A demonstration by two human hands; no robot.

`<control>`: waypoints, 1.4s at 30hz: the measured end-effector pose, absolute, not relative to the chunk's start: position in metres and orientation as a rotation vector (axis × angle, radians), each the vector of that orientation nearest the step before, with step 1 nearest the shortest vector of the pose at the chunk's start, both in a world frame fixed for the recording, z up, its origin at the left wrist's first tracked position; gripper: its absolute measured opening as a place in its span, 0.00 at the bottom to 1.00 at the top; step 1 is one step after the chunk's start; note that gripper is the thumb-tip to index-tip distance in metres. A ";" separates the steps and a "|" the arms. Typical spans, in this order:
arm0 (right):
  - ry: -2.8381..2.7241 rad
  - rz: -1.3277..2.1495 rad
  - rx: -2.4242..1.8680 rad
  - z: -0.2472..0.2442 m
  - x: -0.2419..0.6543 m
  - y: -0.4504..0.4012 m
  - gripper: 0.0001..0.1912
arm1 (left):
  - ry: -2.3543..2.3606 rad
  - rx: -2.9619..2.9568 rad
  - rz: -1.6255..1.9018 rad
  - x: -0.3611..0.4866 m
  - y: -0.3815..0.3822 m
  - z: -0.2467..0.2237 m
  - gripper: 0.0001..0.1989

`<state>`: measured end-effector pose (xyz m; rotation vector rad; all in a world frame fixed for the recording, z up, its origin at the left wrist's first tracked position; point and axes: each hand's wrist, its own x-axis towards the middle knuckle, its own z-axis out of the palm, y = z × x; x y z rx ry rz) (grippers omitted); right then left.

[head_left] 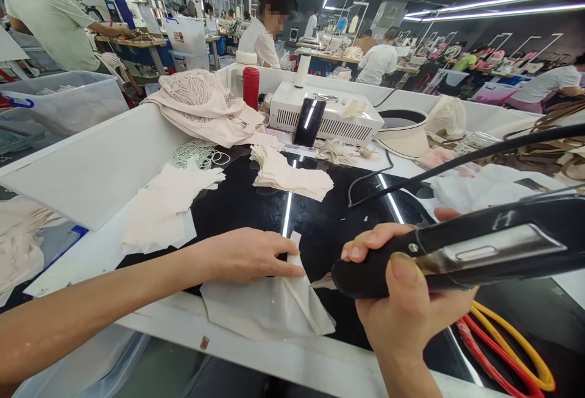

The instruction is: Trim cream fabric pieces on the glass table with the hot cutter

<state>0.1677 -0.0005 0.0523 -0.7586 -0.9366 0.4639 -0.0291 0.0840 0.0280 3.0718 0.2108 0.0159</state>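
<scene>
My left hand (247, 256) rests low over the black worktop, with thumb and index finger pinching a narrow cream fabric strip (301, 303). Beneath the strip lies a pale, shiny, translucent piece (247, 309) near the front edge. In my right hand (406, 300) is a thick black handheld tool (493, 252) with a silver metal lever, fingers wrapped round it and the thumb by the lever. The tool's thin tip (323, 282) points left, close to the strip; whether it touches cannot be made out. My left fingers partly cover the strip's upper end.
Stacks of cut cream fabric (292, 175) and white pieces (158, 209) lie behind my hands. Farther back are a white vented box (326, 111), a phone (309, 122) and a red bottle (251, 88). A black cable (457, 169) crosses at right, above yellow tubing (521, 349). People work beyond.
</scene>
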 end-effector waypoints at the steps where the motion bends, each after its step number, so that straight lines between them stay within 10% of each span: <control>1: -0.933 0.467 -0.759 0.052 0.167 -0.001 0.29 | 0.210 3.081 0.008 -0.029 0.083 0.029 0.26; 42: -0.910 0.426 -0.756 0.053 0.156 0.034 0.26 | 0.220 3.012 0.255 -0.037 0.080 0.011 0.26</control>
